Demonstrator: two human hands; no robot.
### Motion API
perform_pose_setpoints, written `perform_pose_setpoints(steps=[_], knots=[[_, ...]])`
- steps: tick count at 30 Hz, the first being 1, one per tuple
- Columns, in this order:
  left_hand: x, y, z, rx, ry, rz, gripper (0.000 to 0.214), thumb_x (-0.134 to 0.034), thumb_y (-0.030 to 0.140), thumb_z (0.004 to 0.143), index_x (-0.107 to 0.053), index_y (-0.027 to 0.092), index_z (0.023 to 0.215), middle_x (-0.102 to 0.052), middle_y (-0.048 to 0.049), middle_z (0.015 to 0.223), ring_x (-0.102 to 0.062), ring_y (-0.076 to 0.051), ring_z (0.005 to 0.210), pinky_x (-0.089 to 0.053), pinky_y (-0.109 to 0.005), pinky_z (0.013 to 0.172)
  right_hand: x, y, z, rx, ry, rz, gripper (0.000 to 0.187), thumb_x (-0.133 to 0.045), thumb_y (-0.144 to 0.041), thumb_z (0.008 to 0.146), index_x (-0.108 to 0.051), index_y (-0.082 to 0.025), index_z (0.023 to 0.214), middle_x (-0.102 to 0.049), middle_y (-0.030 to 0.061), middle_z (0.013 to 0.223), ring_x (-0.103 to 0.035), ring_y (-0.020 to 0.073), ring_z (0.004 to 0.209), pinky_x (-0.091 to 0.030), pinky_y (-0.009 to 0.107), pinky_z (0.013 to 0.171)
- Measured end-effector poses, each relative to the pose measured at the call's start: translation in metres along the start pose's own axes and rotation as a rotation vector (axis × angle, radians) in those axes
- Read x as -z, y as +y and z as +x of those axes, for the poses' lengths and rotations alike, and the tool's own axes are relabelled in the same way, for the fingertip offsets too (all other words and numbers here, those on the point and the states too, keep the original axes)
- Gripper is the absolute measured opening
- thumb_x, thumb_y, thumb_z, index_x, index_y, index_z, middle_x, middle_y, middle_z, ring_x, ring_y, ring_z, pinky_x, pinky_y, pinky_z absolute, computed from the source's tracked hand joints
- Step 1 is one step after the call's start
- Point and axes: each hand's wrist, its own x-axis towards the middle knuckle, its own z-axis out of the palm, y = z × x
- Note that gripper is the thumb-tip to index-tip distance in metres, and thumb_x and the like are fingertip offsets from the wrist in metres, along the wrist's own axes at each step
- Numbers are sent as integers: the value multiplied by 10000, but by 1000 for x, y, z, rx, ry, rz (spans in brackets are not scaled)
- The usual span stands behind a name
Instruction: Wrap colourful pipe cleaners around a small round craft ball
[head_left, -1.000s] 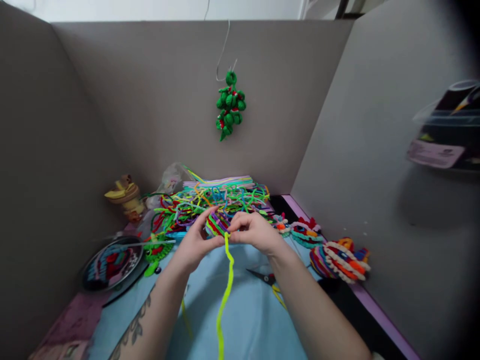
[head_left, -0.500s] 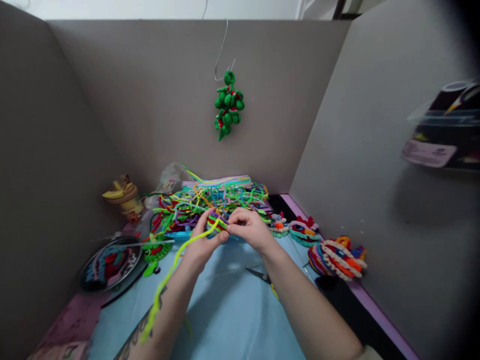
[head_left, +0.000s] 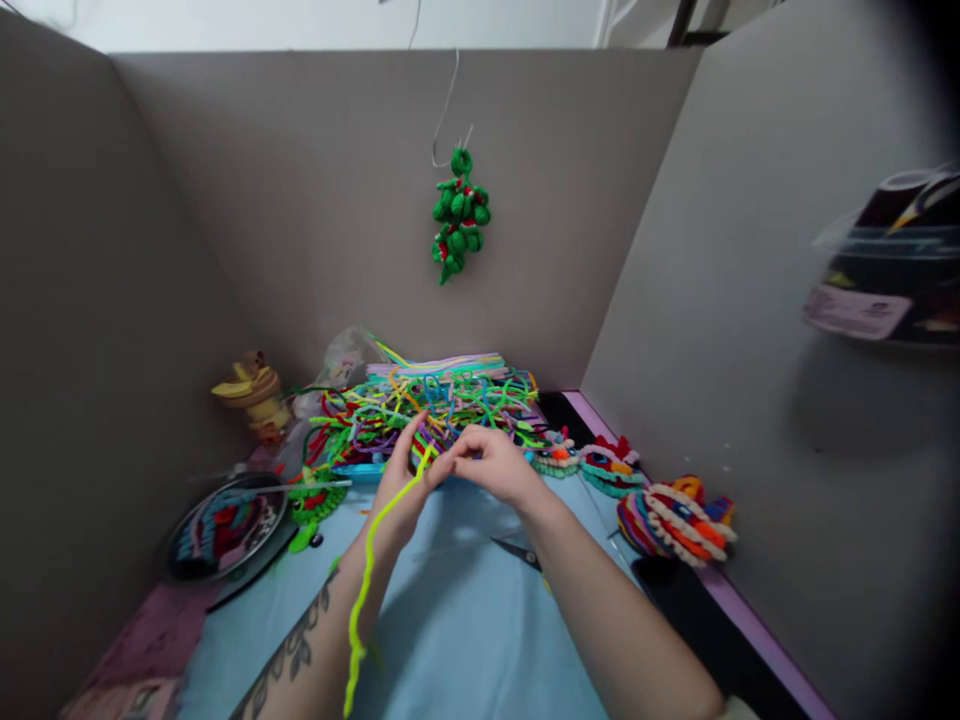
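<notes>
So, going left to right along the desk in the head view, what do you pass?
Round dark tray → yellow-green pipe cleaner → left hand → right hand → scissors → striped coiled piece with white loops.

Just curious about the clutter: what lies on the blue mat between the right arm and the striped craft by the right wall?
In the head view, scissors lie there, partly hidden by the arm.

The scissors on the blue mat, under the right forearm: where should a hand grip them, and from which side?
Probably from the near right, at the handles. The scissors lie flat on the blue mat, blades pointing far-left. Their handle end runs under the right forearm, so it is mostly hidden.
</notes>
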Motion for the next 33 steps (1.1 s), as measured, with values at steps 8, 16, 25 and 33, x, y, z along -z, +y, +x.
perform_pose_setpoints(steps=[8,16,25,33], knots=[[16,-1,8,-20,29,196,770,-732,380,664,-409,219,1344,-589,-97,1177,-578,-236,1036,-456,-373,887,13,-32,-13,187,-53,-129,437,-642,-180,759,-594,-262,1185,-552,61,1099,-525,200,1056,-408,373,940],[29,-5,12,-312,-58,727,621,-644,194,655,-525,210,1265,-524,-105,1183,-490,-257,1130,-368,-431,1005,-7,-58,-28,414,-78,-77,241,-511,-100,805,-689,-232,901,-623,55,921,-579,169,893,-468,319,829],[37,6,6,-288,-372,812,651,-666,311,722,-451,287,1337,-467,-91,1323,-446,-262,1209,-351,-416,1029,32,-50,-26,53,385,227,167,-663,-373,757,-704,-221,811,-593,28,734,-548,142,641,-459,273,566],[41,29,3,-337,-132,915,620,-634,357,751,-444,270,1335,-477,-83,1265,-477,-246,1165,-376,-384,1001,72,-62,-43,-82,283,590,335,-600,-568,699,-623,-244,784,-579,14,622,-423,81,415,-312,222,388]])
